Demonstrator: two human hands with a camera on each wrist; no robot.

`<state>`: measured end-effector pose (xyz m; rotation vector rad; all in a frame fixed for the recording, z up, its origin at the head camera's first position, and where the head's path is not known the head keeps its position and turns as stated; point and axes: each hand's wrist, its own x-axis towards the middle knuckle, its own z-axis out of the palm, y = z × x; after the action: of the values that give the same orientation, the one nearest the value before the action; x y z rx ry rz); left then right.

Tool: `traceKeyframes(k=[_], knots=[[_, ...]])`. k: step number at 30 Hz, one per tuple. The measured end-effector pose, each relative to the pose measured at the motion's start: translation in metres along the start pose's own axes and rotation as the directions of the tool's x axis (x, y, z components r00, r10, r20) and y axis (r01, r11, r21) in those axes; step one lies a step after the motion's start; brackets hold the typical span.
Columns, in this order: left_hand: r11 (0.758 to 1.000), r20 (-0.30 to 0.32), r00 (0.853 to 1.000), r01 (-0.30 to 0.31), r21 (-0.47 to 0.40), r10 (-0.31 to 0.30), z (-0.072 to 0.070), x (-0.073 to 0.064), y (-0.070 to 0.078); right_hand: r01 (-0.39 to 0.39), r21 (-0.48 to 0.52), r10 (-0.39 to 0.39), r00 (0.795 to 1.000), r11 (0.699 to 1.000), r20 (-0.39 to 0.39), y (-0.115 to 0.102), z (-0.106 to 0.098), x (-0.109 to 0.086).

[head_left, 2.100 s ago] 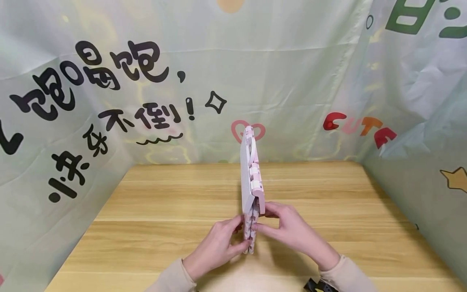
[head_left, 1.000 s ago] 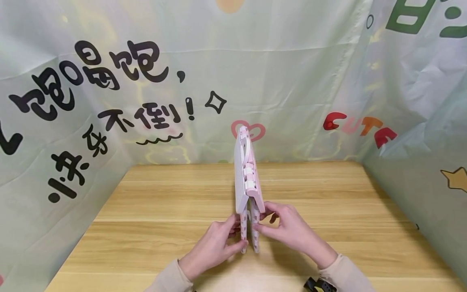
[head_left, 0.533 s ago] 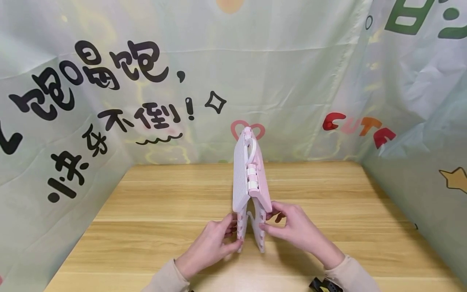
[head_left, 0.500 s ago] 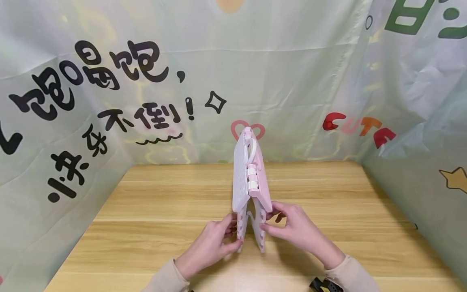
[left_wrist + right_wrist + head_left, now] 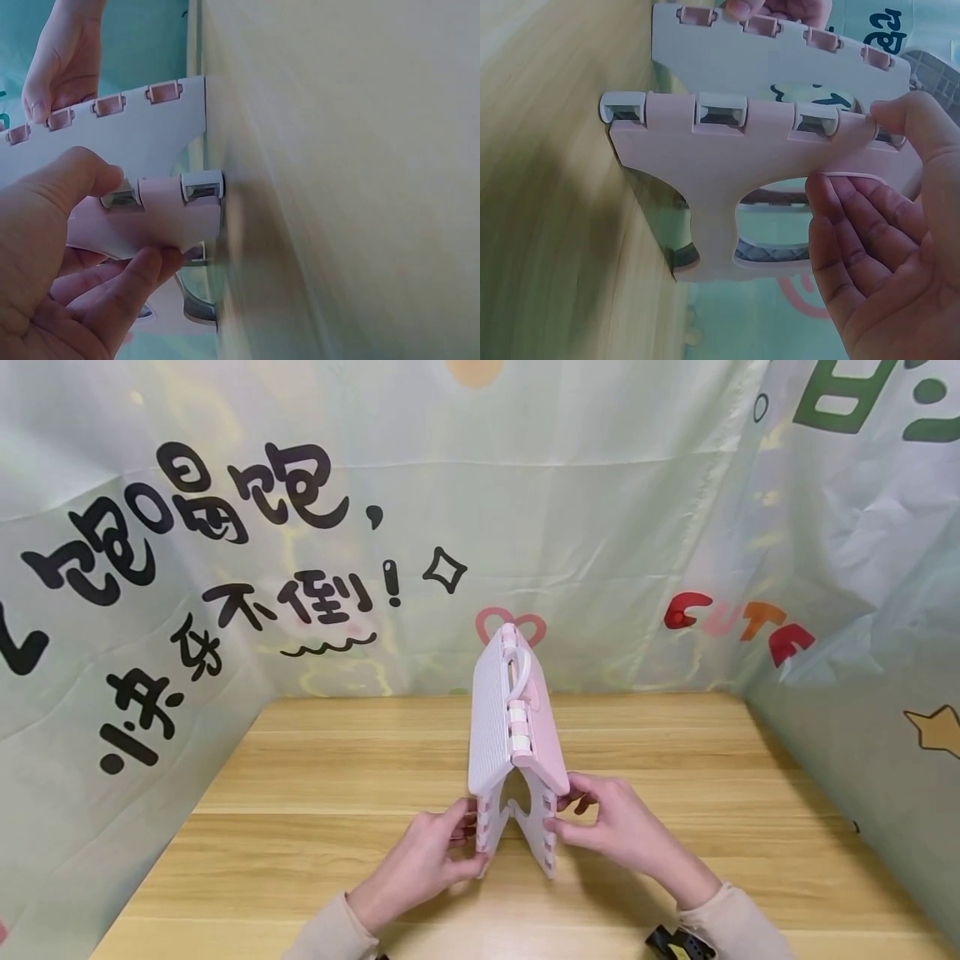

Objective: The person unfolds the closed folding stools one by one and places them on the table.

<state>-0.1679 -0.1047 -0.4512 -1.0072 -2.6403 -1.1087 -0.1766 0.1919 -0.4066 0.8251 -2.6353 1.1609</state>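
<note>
A pink and white folding stool (image 5: 491,727) stands on the table in an upside-down V, its hinged seat halves peaked at the top and its legs spread apart below. A white loop handle (image 5: 520,674) sits along the ridge. My left hand (image 5: 420,860) pinches the near edge of the left leg panel between thumb and fingers. On the other side, my right hand (image 5: 622,822) grips the right leg panel (image 5: 712,142) the same way, thumb on its hinged edge and fingers behind. Through the gap, a folding brace shows between the legs.
The wooden table (image 5: 337,777) runs back to a printed fabric curtain (image 5: 585,527) that encloses it on the left, rear and right. A black device (image 5: 678,943) is by the right sleeve at the table's near side.
From nearly flat together, the stool's two sides have spread apart into a wider V. My left hand has shifted left and my right hand right, each staying on its leg panel.
</note>
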Motion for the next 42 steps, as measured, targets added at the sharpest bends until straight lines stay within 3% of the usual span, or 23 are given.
traceKeyframes(k=[18, 28, 35, 42], knots=[[0.998, -0.008, 1.000, -0.021, 0.057, 0.022, -0.013, -0.008, -0.010, 0.067, -0.025, -0.067, 0.998, 0.997, 0.009, 0.012, -0.013, -0.004], [1.000, 0.011, 1.000, 0.004, -0.008, -0.004, -0.016, -0.008, -0.012, 0.070, -0.054, -0.069, 0.997, 0.996, 0.020, 0.018, -0.019, -0.004], [1.000, 0.014, 1.000, 0.012, -0.020, -0.012, -0.016, -0.009, -0.012, 0.079, -0.055, -0.075, 0.994, 0.995, 0.076, 0.018, -0.017, 0.004], [1.000, 0.019, 1.000, -0.015, -0.011, 0.015, -0.019, -0.007, -0.011, 0.059, -0.075, -0.049, 0.991, 0.995, 0.124, 0.018, -0.027, 0.007]])
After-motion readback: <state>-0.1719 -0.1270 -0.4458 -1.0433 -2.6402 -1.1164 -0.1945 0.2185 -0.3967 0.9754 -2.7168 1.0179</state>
